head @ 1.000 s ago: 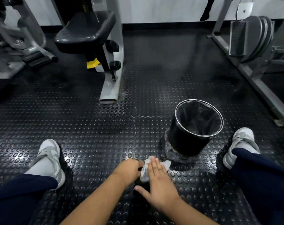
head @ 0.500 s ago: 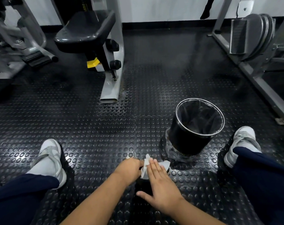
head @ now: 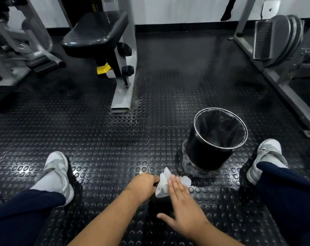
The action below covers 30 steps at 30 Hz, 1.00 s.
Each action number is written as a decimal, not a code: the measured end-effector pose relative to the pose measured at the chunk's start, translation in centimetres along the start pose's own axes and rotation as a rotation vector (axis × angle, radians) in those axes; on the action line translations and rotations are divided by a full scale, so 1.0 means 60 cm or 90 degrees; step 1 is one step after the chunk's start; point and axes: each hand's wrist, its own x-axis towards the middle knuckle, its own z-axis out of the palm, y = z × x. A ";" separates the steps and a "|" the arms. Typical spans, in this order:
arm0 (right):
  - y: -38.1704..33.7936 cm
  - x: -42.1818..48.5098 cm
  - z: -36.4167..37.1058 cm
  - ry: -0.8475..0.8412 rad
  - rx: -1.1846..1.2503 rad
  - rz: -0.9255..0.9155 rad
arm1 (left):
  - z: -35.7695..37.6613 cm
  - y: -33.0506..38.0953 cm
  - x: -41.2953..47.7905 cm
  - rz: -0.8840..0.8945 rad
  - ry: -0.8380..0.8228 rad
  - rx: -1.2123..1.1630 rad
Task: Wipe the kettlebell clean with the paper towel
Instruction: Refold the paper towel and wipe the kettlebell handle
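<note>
The right grip (head: pixel 184 205), fingers flat on the paper towel (head: pixel 162 185), has slid slightly back across the kettlebell (head: pixel 160 204) beneath it, while the left grip (head: pixel 143 186) stays clenched alongside, apparently round the handle, so wiping looks underway.

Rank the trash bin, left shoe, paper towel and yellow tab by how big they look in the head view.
1. trash bin
2. left shoe
3. paper towel, partly under the right hand
4. yellow tab, though it sits farther away, so its true size is unsure
</note>
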 end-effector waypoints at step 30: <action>0.025 0.000 0.012 -0.024 0.055 0.070 | -0.017 0.019 -0.005 -0.022 -0.045 0.077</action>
